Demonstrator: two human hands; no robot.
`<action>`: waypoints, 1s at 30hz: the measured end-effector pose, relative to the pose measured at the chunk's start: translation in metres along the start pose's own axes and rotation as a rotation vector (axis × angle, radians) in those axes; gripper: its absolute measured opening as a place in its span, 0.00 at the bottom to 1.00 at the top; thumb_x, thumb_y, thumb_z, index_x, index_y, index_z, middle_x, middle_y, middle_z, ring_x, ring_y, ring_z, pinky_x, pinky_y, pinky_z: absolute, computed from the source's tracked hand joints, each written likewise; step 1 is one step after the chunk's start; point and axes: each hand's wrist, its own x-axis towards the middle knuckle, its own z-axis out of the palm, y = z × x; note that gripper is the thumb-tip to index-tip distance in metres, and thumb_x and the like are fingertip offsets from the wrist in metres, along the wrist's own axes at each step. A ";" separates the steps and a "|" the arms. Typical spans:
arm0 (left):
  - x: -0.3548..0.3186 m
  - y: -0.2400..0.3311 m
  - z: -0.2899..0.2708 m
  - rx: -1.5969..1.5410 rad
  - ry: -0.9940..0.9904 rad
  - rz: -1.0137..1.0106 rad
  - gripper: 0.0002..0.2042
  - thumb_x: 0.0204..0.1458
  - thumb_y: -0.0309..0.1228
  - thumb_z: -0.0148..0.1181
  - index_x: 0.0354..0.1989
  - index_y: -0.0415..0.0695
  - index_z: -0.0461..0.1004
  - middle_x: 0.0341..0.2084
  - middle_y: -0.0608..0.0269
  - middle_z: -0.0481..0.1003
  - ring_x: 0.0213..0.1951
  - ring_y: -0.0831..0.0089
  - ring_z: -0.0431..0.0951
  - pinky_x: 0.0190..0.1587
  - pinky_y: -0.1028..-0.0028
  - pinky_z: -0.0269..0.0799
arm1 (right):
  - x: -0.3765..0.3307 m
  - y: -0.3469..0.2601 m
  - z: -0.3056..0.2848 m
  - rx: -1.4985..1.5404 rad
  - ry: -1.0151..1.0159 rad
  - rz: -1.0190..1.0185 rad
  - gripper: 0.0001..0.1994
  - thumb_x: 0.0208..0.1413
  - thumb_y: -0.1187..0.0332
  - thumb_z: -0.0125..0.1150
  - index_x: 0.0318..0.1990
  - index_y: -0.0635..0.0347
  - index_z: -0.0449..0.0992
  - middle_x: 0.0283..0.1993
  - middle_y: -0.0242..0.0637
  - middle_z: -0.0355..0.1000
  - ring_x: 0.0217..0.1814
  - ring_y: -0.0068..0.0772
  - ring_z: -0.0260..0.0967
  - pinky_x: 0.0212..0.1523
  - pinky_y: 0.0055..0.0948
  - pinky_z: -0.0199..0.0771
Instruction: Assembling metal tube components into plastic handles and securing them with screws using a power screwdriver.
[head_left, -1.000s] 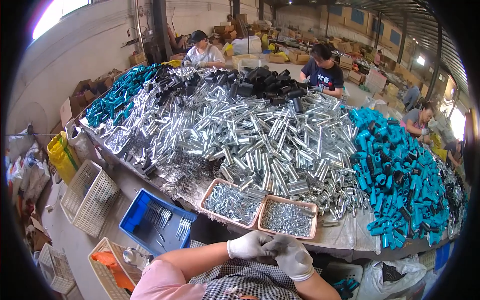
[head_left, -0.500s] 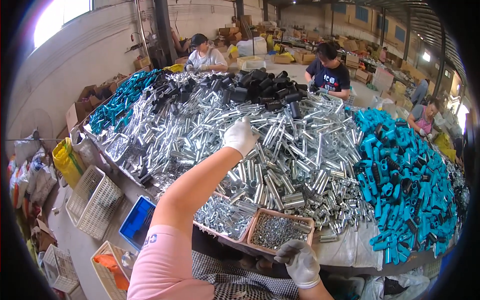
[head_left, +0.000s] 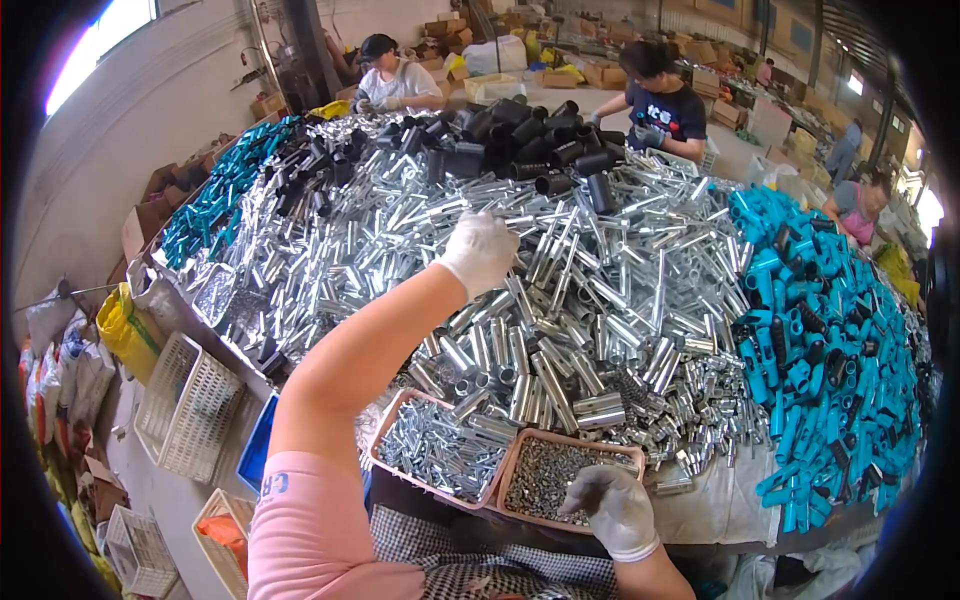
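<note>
Head view: left hand [head_left: 480, 250], white-gloved, arm stretched out over the big pile of silver metal tubes [head_left: 520, 270] that covers the table [head_left: 700, 500]. Fingers curled down into the tubes near the middle of the pile, touching them; can't tell whether they're clamped on one. Right hand [head_left: 612, 505], also gloved, sits at the near edge of the pile, fingers bent loosely together over the pink tray of small screws [head_left: 545, 470], touching or just above the contents; can't tell if it holds any. Second pink tray of short silver parts [head_left: 435, 450] lies just left of the screw tray, both butted against the near side of the tube pile. Teal plastic fittings [head_left: 830, 340] heap right of the tube pile, a smaller teal batch [head_left: 225, 190] at its far left. Black tubes [head_left: 530, 150] stack at the far side of the pile. Two people work beyond the pile: one in a white shirt [head_left: 395, 80], one in a dark shirt [head_left: 665, 105]. White baskets [head_left: 190, 405] and a blue crate [head_left: 260, 445] stand on the floor, left of and below the pile.
</note>
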 end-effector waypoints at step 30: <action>-0.018 0.152 -0.017 -0.474 -0.166 -0.061 0.29 0.62 0.56 0.47 0.42 0.40 0.83 0.47 0.47 0.77 0.48 0.53 0.78 0.50 0.62 0.75 | -0.070 -0.011 0.019 -0.115 0.540 -0.262 0.11 0.63 0.60 0.55 0.45 0.56 0.72 0.30 0.35 0.69 0.29 0.35 0.71 0.32 0.44 0.78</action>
